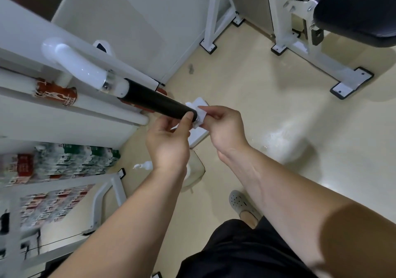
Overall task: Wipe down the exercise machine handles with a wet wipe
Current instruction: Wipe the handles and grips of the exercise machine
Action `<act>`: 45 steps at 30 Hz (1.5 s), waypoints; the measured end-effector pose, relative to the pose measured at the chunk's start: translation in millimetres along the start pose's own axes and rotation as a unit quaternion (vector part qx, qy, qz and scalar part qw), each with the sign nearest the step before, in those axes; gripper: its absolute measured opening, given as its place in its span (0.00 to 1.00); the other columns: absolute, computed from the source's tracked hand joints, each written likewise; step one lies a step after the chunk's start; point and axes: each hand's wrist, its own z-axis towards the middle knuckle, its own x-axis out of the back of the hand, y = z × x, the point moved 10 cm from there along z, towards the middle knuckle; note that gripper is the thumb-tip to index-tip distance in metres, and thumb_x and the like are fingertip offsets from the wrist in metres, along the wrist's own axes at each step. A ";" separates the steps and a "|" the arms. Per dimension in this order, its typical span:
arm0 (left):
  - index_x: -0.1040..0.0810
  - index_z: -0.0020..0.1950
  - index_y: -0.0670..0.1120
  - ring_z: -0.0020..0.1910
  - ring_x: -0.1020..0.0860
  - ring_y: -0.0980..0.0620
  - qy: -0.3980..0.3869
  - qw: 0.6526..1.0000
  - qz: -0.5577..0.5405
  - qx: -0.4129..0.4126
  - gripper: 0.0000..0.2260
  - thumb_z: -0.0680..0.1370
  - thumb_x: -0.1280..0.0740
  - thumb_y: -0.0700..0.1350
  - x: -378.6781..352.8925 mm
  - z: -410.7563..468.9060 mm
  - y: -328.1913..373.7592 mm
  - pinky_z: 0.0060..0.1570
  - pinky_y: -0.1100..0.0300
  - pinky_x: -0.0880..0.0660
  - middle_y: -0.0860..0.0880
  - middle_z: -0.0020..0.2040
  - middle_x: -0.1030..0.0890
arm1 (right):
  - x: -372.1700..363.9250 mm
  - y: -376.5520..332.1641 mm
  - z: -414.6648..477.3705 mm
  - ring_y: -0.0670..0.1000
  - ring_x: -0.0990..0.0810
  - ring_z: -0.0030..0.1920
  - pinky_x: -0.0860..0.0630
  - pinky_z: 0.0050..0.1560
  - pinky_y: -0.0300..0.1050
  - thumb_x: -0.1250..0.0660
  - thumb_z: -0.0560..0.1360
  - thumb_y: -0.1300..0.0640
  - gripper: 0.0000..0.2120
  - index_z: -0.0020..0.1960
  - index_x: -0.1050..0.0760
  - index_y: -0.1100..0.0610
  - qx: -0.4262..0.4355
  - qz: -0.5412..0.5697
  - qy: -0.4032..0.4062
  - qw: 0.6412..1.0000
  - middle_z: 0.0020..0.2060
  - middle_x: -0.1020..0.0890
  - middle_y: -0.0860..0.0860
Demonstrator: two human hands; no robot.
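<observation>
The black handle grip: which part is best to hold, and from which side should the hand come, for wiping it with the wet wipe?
Probably wrap the wet wipe around the black handle grip at its free end, where both hands now pinch it. Come from below and the right: the white tube and frame block the other end, so wipe upward from the open tip.

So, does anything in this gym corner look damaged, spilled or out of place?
Yes. A reddish-brown wrap on the white machine bar looks frayed, with loose white threads. The glossy cream floor has a dark smudge near the wall. A white pump bottle stands on the floor behind the left hand.
</observation>
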 end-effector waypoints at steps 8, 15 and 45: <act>0.15 0.46 0.49 0.41 0.15 0.45 -0.001 1.000 0.012 -0.014 0.01 0.76 0.25 0.44 5.1 -0.7 -4.3 0.49 0.45 0.17 0.48 0.38 0.15 | -1.9 -8.2 -19.7 0.49 0.14 0.47 0.19 0.58 0.47 0.29 0.76 0.67 0.10 0.45 0.14 0.54 0.050 0.015 -0.035 0.998 0.39 0.13 0.47; 0.15 0.46 0.49 0.41 0.15 0.44 -0.018 0.999 0.031 -0.026 0.05 0.74 0.25 0.49 9.1 4.8 -3.6 0.49 0.40 0.18 0.45 0.40 0.15 | -8.6 10.6 -16.6 0.55 0.13 0.51 0.19 0.62 0.51 0.31 0.78 0.67 0.13 0.58 0.16 0.55 0.036 0.016 -0.061 0.997 0.45 0.12 0.52; 0.17 0.46 0.37 0.39 0.18 0.44 -0.169 0.966 -0.195 0.005 0.11 0.82 0.34 0.42 51.7 18.4 -14.6 0.40 0.51 0.24 0.38 0.44 0.15 | -63.5 -121.8 -121.7 0.48 0.22 0.38 0.28 0.42 0.35 0.23 0.70 0.67 0.09 0.41 0.17 0.54 0.374 -0.300 -0.055 0.876 0.36 0.19 0.48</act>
